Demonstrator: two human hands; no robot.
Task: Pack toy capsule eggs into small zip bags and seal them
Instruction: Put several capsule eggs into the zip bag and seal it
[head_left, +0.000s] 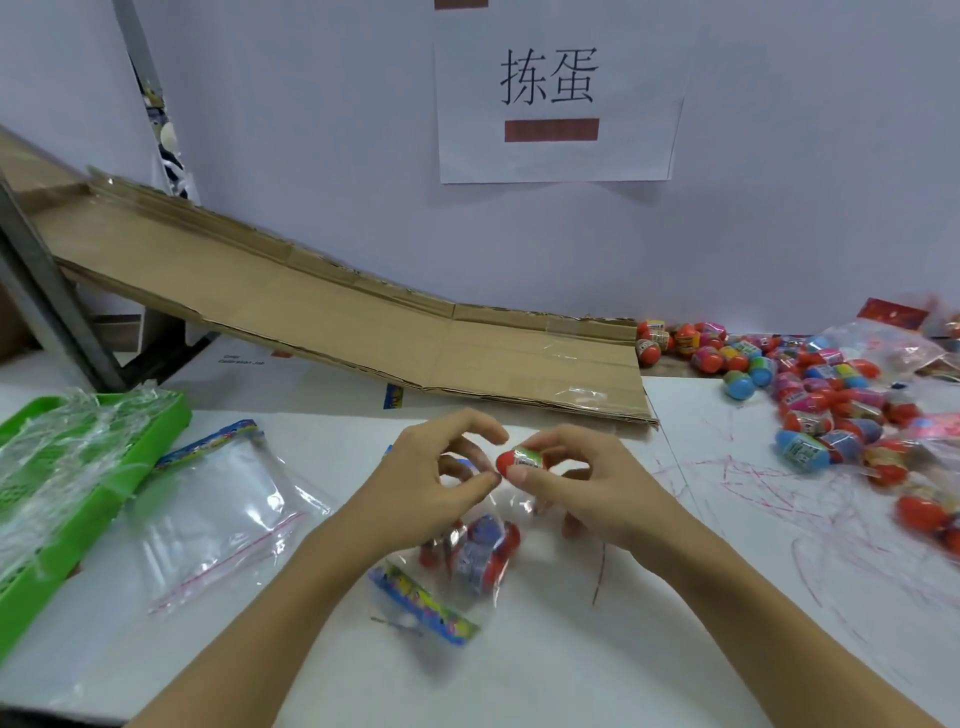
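The right hand pinches a red capsule egg just above the mouth of the zip bag. The left hand pinches the bag's rim open (eggs already lie inside, low over the tabletop). Risk: if the film slips from the left fingers, the mouth likely collapses and the egg probably drops outside the bag.

Two bare forearms enter from the lower edge, ending in the left hand and right hand. No sleeves, gloves, rings, watches or bracelets are visible; fingernails short, unpainted.
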